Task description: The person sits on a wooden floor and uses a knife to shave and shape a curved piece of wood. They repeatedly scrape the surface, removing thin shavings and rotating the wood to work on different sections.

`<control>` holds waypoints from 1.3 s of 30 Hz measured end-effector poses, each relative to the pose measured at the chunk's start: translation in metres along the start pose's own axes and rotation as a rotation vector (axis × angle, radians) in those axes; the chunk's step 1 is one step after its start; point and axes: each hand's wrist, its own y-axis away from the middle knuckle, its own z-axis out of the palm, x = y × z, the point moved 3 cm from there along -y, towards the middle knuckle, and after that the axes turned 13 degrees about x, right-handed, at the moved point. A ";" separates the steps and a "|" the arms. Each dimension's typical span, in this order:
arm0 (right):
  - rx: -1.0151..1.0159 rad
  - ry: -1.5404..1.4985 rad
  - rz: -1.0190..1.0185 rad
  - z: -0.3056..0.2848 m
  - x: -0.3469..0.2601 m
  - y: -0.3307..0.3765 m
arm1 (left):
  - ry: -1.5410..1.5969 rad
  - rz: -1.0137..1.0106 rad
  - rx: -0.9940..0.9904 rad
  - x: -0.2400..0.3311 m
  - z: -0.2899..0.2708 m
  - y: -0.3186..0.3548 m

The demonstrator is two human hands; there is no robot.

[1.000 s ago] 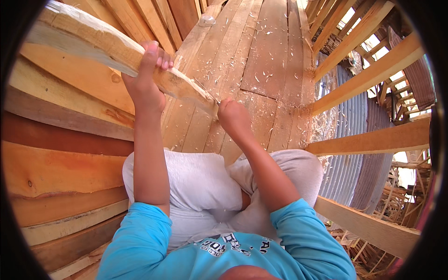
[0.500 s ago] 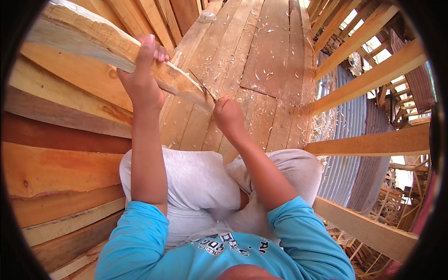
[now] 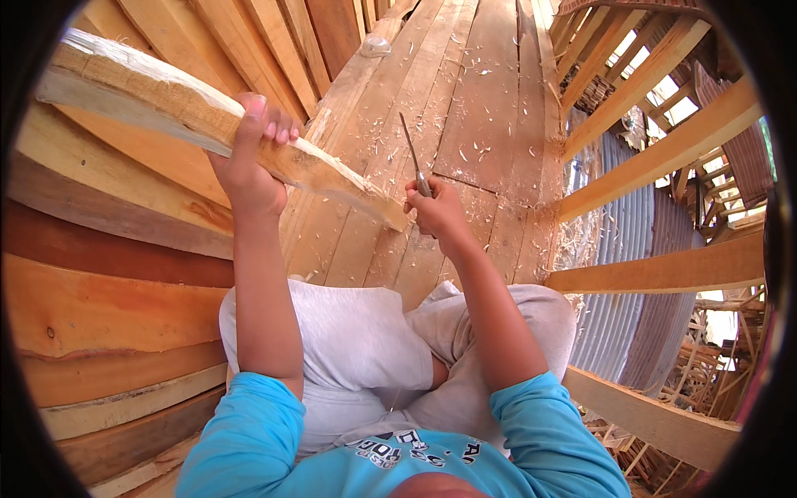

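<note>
My left hand [image 3: 249,153] grips a long rough piece of wood [image 3: 166,112], holding it slanted from the upper left down to a tapered tip near the middle. My right hand [image 3: 436,212] is closed on the handle of a knife [image 3: 412,149], whose thin blade points up and away over the floor planks. The knife blade is apart from the wood, just right of its tapered tip. I sit cross-legged in light trousers and a blue shirt.
Plank floor [image 3: 490,108] littered with wood shavings stretches ahead. Curved stacked planks [image 3: 100,299] form a wall on my left. Wooden rails [image 3: 664,149] and corrugated metal sheet [image 3: 631,324] lie on the right, with an open drop beyond.
My right hand has drawn back from the wood's tip and raised the knife, blade now pointing up. My left hand has shifted slightly right with the wood.
</note>
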 end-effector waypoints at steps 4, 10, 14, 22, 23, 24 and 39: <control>0.076 -0.015 -0.133 -0.005 -0.021 0.009 | 0.014 -0.037 -0.066 0.004 -0.007 0.000; 0.051 0.026 0.001 -0.005 -0.030 0.014 | 0.083 -0.058 -0.141 0.021 -0.004 0.006; 0.102 0.156 -0.032 -0.005 -0.019 0.003 | 0.066 -0.079 -0.196 0.026 0.000 0.007; 0.059 0.013 -0.155 -0.004 -0.025 0.010 | 0.054 -0.063 -0.263 0.033 -0.003 0.009; 0.045 0.031 -0.185 -0.005 -0.019 0.003 | 0.040 -0.054 -0.263 0.032 0.000 0.009; 0.031 0.049 -0.216 -0.008 -0.013 -0.003 | 0.025 -0.046 -0.263 0.031 0.003 0.011; 0.007 -0.043 -0.240 -0.002 -0.025 0.006 | -0.068 0.038 -0.352 0.030 -0.001 0.012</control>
